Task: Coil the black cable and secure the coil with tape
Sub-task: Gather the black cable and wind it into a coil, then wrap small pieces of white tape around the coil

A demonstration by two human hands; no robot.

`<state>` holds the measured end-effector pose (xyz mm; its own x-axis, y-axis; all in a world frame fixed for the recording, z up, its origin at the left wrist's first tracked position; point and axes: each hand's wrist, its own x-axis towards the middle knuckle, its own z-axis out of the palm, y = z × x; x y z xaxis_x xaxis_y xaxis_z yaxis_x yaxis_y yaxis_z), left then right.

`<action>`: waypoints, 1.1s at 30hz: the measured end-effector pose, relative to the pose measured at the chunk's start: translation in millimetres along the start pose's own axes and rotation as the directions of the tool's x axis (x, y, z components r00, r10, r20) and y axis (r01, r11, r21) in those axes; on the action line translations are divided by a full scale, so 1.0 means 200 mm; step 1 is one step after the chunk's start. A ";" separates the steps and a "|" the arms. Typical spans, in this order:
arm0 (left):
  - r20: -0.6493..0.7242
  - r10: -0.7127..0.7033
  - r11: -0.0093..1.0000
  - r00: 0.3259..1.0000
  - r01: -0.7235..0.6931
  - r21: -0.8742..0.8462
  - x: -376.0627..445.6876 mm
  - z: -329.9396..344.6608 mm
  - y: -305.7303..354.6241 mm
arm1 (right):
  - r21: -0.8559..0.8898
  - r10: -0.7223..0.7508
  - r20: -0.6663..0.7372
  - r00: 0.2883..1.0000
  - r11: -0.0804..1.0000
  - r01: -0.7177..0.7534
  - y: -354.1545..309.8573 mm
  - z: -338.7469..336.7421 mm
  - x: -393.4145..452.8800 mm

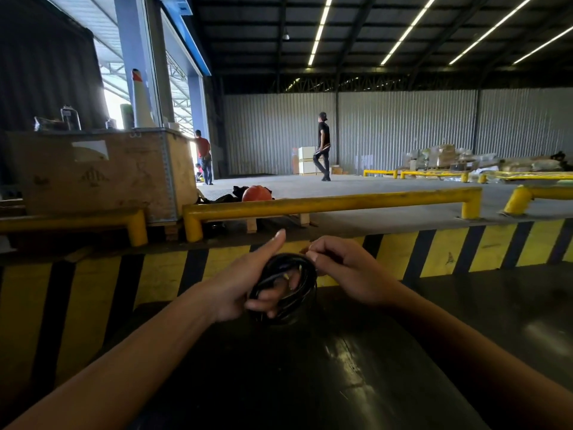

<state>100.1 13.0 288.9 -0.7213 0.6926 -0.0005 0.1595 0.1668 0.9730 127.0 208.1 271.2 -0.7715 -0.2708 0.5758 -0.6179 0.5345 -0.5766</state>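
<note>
At the centre of the frame, my left hand (238,287) grips a glossy black cable wound into a tight round coil (283,288), fingers curled through the loops and thumb raised, above a dark, shiny tabletop (325,367). My right hand (344,268), just right of the coil, pinches at its upper edge with fingertips pressed together; what they hold is too small to make out. Behind runs a yellow-and-black striped kerb (434,252) and a yellow steel guard rail (325,203).
</note>
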 end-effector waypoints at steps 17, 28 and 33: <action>-0.649 0.023 1.000 0.760 -0.018 0.014 0.20 0.15 -0.25 | 0.382 0.344 -0.071 0.936 0.876 -0.293 0.12 0.32 -0.33; -0.561 -0.068 0.715 0.825 0.432 0.549 0.01 0.39 -1.01 | 0.107 0.764 0.282 0.580 0.576 -0.811 0.76 0.70 -1.07; -0.602 -0.294 0.636 0.742 0.622 0.457 -0.23 0.48 -1.41 | -0.161 0.782 0.469 0.411 0.534 -0.830 0.88 0.99 -1.35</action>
<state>152.3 1.9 -7.8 -0.9881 0.0426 -0.1476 -0.0396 0.8575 0.5129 197.2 216.4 -100.2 -0.8713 -0.0690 -0.4859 0.3353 0.6392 -0.6921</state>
